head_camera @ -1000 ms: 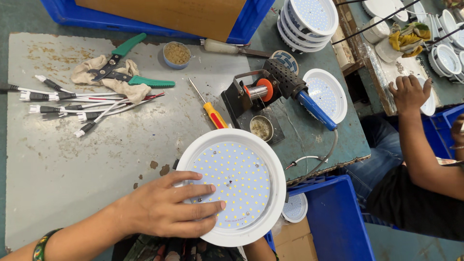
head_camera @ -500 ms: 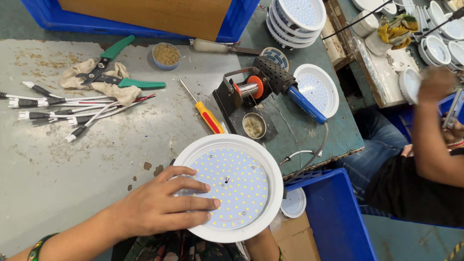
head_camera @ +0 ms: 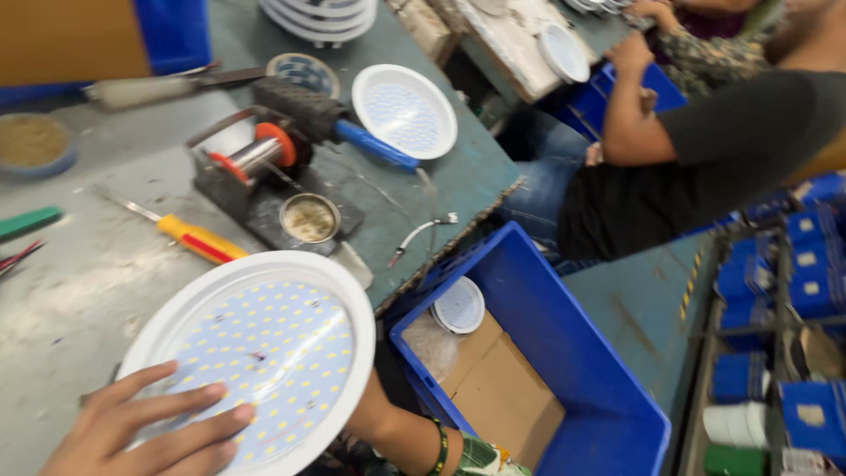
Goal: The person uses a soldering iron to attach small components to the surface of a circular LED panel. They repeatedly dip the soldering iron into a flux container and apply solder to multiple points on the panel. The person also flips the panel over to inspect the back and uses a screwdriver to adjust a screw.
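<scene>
Left grip (head_camera: 154,432): my fingers spread flat on the round LED panel (head_camera: 264,353), not clasping it.
Right grip: under the panel, state unseen.
Risk: panel overhangs counter (head_camera: 79,291) edge; could tip into blue bin (head_camera: 573,370).

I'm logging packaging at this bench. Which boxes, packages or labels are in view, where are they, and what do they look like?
Small boxes: shelf at far right, stacked, blue with pale label patches.
Cardboard sheet: inside the blue bin beside the bench, flat, plain brown.
Cardboard box: top left, brown, against a blue crate.
No screens or signs visible.
</scene>
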